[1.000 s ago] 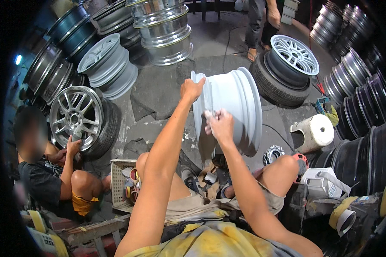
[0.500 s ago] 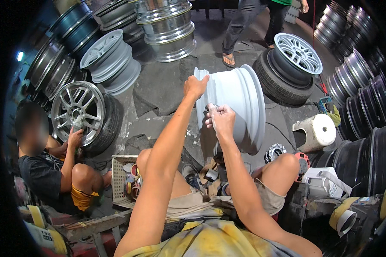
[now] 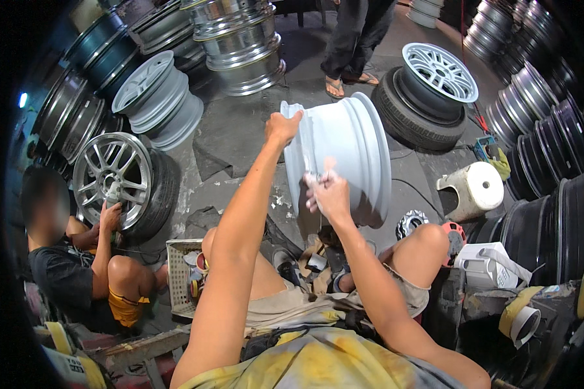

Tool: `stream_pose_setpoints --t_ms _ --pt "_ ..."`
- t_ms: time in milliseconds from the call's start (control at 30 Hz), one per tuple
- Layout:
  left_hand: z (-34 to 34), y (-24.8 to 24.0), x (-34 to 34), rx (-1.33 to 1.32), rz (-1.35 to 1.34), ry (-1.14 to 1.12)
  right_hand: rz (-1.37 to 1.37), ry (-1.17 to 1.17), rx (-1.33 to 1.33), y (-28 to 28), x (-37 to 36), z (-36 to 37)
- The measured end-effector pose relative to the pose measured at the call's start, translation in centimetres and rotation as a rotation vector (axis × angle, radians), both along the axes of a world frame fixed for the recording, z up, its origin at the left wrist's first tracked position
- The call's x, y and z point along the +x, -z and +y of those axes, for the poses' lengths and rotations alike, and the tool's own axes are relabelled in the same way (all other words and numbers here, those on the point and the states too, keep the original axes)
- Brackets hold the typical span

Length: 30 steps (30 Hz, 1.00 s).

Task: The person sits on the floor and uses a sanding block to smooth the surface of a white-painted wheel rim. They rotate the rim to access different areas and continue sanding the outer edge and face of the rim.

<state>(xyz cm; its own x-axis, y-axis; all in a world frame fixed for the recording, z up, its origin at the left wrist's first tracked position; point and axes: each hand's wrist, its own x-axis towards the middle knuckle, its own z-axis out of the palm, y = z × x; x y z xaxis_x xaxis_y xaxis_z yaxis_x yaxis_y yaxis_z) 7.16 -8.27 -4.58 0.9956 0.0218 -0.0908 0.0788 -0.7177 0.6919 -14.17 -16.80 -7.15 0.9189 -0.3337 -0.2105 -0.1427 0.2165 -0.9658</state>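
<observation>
Pale grey, matte metal wheel rim [image 3: 353, 139] stands on the floor beyond the seated person's knees, barrel turned sideways. Past it is a standing person in dark trousers [image 3: 357, 45], whose sandalled feet are closer together than half a second ago. Left of the rim, a co-worker in a dark shirt [image 3: 61, 275] faces a silver multi-spoke wheel with a black tyre [image 3: 165, 188]. Right of and beyond the rim, another black tyre [image 3: 416, 133] carries a light grey multi-spoke rim [image 3: 441, 74]. A white plastic stool [image 3: 477, 185] sits to the rim's right.

Nearer the person and left of the rim, a cream perforated plastic basket [image 3: 180, 285] holds red and yellow ring-shaped rolls and other small items. Opposite, right of the rim, is a white plastic container [image 3: 480, 264]; its contents cannot be told. Small print marks it, too fine to make out, while a white box-like thing [image 3: 71, 368], far to the rim's lower left, bears bold dark lettering.

The left hand [image 3: 283, 128] clasps the rim's left edge, as before. The right hand [image 3: 331, 194], lower along the barrel now, pinches a small pale thing [image 3: 313, 176], blurred beyond naming.
</observation>
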Motion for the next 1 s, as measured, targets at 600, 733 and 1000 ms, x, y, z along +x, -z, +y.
stream_pose_setpoints --t_ms 600,733,1000 --pt "9.0 7.8 -14.2 -0.1 -0.046 0.514 0.254 -0.771 -0.944 21.5 -9.9 2.6" --pt "10.0 4.8 -8.1 -0.163 -0.09 0.289 0.379 -1.104 -0.877 25.5 -9.1 3.7" --pt "3.0 2.2 -0.4 -0.057 -0.231 0.163 0.417 -1.021 -0.859 28.7 -13.7 -0.4"
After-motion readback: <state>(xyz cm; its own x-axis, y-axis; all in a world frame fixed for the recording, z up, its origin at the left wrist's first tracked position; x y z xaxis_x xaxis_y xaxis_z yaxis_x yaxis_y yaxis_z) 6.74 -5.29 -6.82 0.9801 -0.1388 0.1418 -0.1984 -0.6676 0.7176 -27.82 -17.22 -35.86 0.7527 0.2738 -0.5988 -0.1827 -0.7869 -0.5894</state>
